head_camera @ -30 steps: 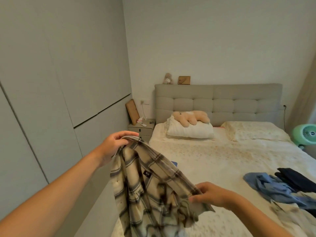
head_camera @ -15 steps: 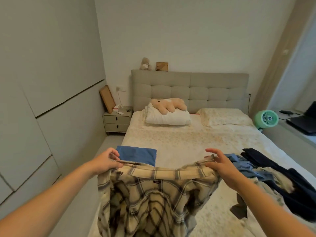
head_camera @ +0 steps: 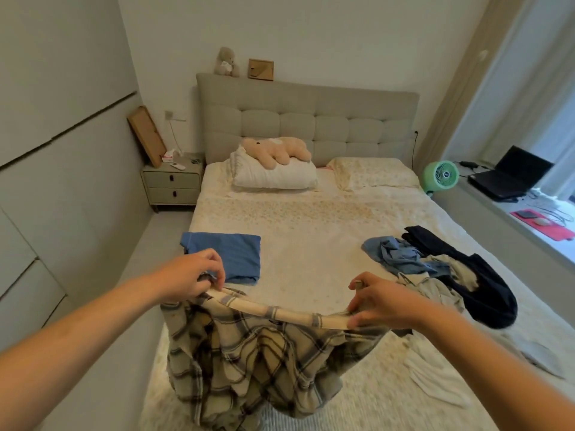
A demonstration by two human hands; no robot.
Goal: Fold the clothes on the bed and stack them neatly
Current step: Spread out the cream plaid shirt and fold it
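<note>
**Plaid shirt held spread above the near end of the bed**

The left hand [head_camera: 189,276] pinches one end of the shirt's cream top band between thumb and curled fingertips; the right hand [head_camera: 381,301] pinches the other end likewise, its fingers curled over the band. Between them the band sags in a shallow arc, and the plaid shirt [head_camera: 258,359] hangs below it, creased, its lower folds reaching the near part of the bed [head_camera: 311,231].

Progress, as judged: one blue garment [head_camera: 230,253] lies folded flat on the left, just beyond the left hand, starting the stack. On the right a heap [head_camera: 435,265] of blue, pale and dark clothes lies unfolded. The shirt itself is not yet laid down or folded, so most of the task remains.

Against the frame half a second earlier, the hands sit slightly lower and the band, then nearly taut and level, now droops. The view has swung right, showing more of the fan [head_camera: 441,176] and laptop [head_camera: 513,174].
</note>
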